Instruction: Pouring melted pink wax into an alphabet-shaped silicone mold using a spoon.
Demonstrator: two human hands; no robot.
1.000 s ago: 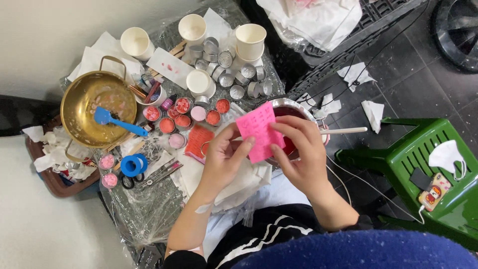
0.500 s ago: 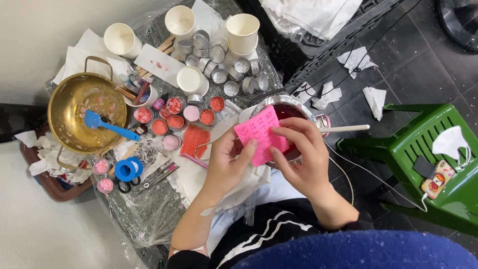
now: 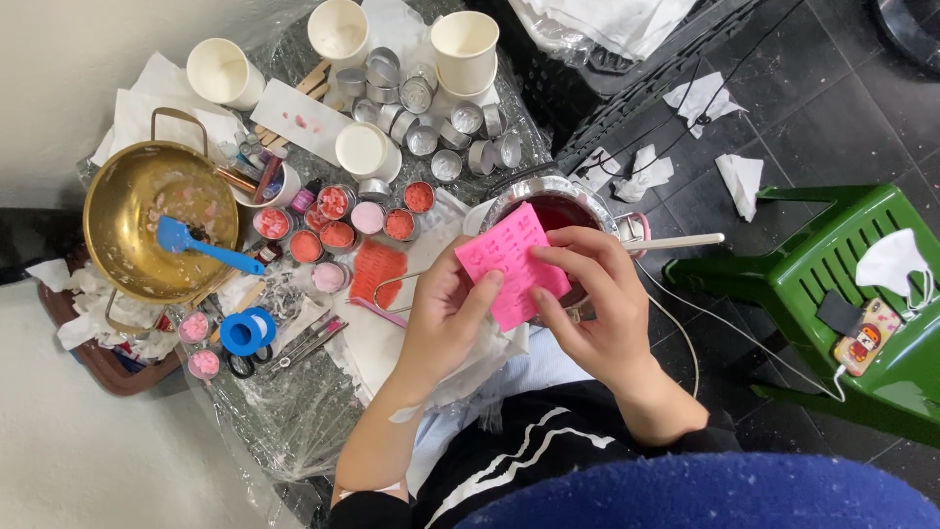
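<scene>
Above cluttered table (image 3: 294,431), hands (image 3: 446,328) (image 3: 597,313) hold pink card (image 3: 509,263) tilted diagonally.

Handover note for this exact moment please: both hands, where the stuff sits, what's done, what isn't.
Left hand: pinches the lower left edge of the pink silicone mould.
Right hand: grips the mould's right side, fingers curled over it.
Mould is held tilted over the metal pot of dark red liquid; a white stick rests on the pot's rim.
Done: several small tins already hold pink or red fill.
Left: a cluster of empty tins near the paper cups.
</scene>
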